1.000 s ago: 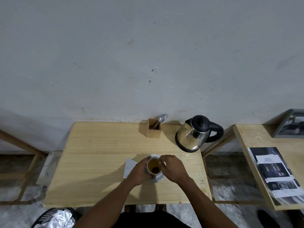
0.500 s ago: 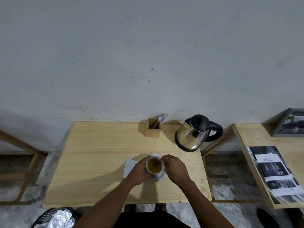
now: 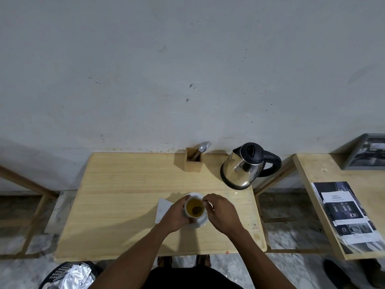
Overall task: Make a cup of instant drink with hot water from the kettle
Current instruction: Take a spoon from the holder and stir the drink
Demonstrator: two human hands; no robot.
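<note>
- On the table [image 3: 116, 195], near its front edge, the cup [image 3: 194, 207] is sitting on a white saucer [image 3: 199, 223], full of yellow-brown drink with a dark clump floating in it.
- The left hand [image 3: 176, 215] is wrapping its curled fingers around the cup at 9 o'clock.
- The right hand [image 3: 221, 211] is sitting at 3 o'clock, its fingertips pinching something small at the rim; I cannot tell what.
- I think a fast stir could be splashing hot drink onto the fingers.
- A push could be sliding the cup off the saucer.
- A white paper [image 3: 163, 209] is lying at 9 o'clock, behind the left hand.
- The kettle [image 3: 246, 165] is standing at 1 o'clock, well apart.
- The wooden spoon box [image 3: 193, 160] is waiting at 12 o'clock.
</note>
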